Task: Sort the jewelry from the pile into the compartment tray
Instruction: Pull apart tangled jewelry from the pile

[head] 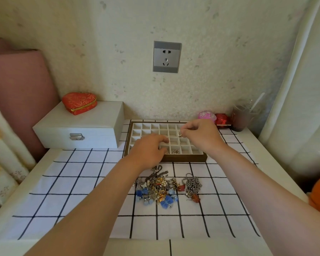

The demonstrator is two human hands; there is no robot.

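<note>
A wooden compartment tray [185, 159] with many small cream cells stands at the back of the checked cloth. My right hand [201, 134] hovers over its right half and pinches a small silver earring [180, 133] that dangles above a cell. My left hand [148, 149] lies over the tray's front left part with fingers curled down; whether it holds anything is hidden. A few small pieces [174, 152] lie in front-row cells. The jewelry pile [166, 187] of chains, blue bows and gold pieces lies on the cloth in front of the tray.
A white latched jewelry box [81, 130] with a red heart-shaped pouch [79, 102] on top stands left of the tray. A pink pouch [207, 115], a red box [222, 120] and a cup [240, 117] sit at the back right. The wall is close behind.
</note>
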